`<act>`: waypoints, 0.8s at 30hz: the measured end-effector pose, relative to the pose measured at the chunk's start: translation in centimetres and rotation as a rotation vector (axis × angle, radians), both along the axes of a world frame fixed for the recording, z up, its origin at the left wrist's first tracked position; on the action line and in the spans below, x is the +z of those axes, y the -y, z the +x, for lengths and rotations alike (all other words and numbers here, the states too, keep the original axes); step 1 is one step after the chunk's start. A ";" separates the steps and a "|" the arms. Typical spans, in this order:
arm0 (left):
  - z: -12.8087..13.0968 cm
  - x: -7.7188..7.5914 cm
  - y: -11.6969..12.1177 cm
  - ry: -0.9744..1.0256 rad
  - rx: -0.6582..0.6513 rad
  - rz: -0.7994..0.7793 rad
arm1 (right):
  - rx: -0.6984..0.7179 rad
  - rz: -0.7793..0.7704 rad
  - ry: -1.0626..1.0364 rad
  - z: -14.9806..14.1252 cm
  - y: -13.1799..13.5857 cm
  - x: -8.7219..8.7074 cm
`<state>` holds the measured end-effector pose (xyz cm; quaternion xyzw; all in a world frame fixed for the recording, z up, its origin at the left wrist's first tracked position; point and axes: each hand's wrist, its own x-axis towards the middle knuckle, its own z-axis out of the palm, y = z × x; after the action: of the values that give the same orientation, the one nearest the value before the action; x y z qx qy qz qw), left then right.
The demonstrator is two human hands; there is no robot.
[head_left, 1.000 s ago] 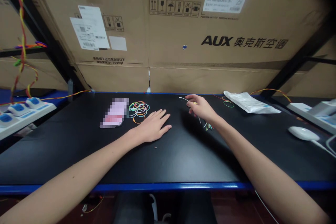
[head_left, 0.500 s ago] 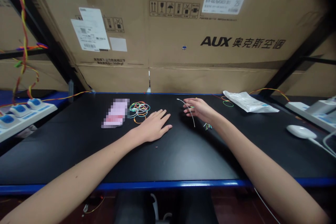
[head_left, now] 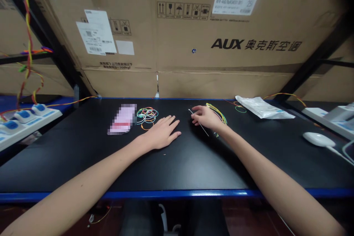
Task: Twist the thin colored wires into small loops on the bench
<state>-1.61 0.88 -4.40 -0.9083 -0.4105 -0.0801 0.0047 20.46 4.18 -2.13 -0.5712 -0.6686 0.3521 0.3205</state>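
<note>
Right of the frame's centre, the thin white wire (head_left: 204, 129) seems light and springy, best pinched near its middle; the right hand (head_left: 206, 117) has fingers slightly apart over it, clamping unclear, while the left hand (head_left: 162, 132) lies flat, fingers spread.

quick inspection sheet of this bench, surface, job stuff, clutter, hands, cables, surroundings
surface: black tabletop with blue front edge; small speck near the left hand
job's things: thin white wire; yellow and green wires; multicoloured wire loops
clutter: white plastic bag; blurred pink packet
hands: left hand flat on tabletop; right hand at the white wire, grip unclear
cables: orange-yellow cable running toward left power strip; white mouse cable at right
surroundings: AUX cardboard boxes behind the bench
</note>
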 end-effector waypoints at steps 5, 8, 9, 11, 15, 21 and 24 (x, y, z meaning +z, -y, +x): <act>0.0 0.0 0.0 0.008 0.000 -0.004 | -0.105 0.336 0.586 0.2 0.6 0.0; 0.0 0.1 0.0 0.017 0.000 -0.012 | -0.163 0.348 0.755 0.7 0.7 0.1; 0.0 0.1 0.0 0.019 0.000 -0.010 | -0.178 0.343 0.792 0.8 0.7 0.2; 0.0 0.1 0.0 0.018 0.000 -0.002 | -0.200 0.331 0.851 1.1 0.8 0.3; 0.1 0.1 0.0 0.009 -0.004 0.004 | -0.222 0.382 0.951 1.5 0.8 0.6; 0.0 0.1 0.0 -0.003 -0.008 -0.005 | -0.233 0.433 0.953 2.4 0.1 0.1; 0.0 0.0 0.0 0.011 -0.006 0.003 | -0.223 0.367 0.956 3.2 -0.3 -0.3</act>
<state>-1.66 0.93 -4.35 -0.9092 -0.4076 -0.0855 0.0035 23.63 4.52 -2.46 -0.6704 -0.7259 -0.1070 0.1101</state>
